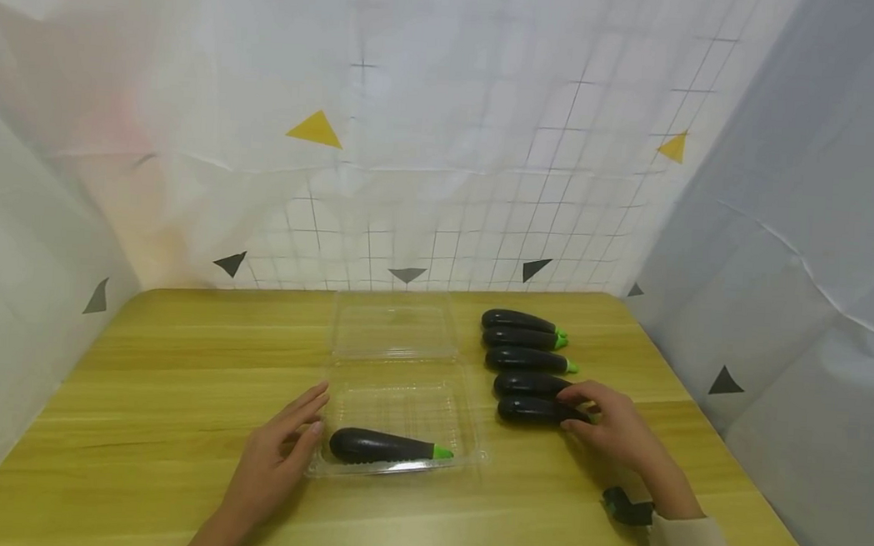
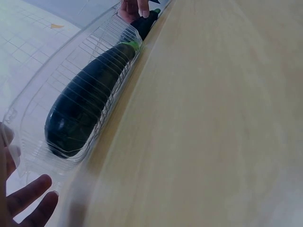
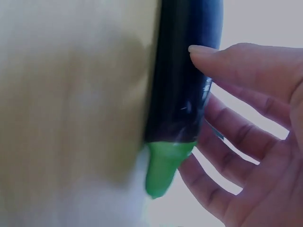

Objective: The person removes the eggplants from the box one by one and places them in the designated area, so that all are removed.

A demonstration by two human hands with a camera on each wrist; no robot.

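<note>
A clear plastic clamshell box point(image 1: 399, 400) lies with its lid folded back toward the wall. Inside, along its near side, is one dark eggplant point(image 1: 381, 447) with a bright green stem pointing right. My left hand point(image 1: 275, 455) rests at the box's left edge, fingers extended by the rim. To the right of the box, several more eggplants lie in a row, stems to the right. My right hand point(image 1: 615, 430) holds the nearest eggplant point(image 1: 532, 411) near its stem end. In the right wrist view, the thumb lies on one side of this eggplant point(image 3: 177, 94) and the fingers on the other.
Behind the nearest one, the other eggplants point(image 1: 525, 359) lie close together on the wooden table point(image 1: 175, 374). White sheeting point(image 1: 440, 223) with grid lines and triangles encloses the table at the back and sides. A black strap piece point(image 1: 625, 508) is at my right wrist.
</note>
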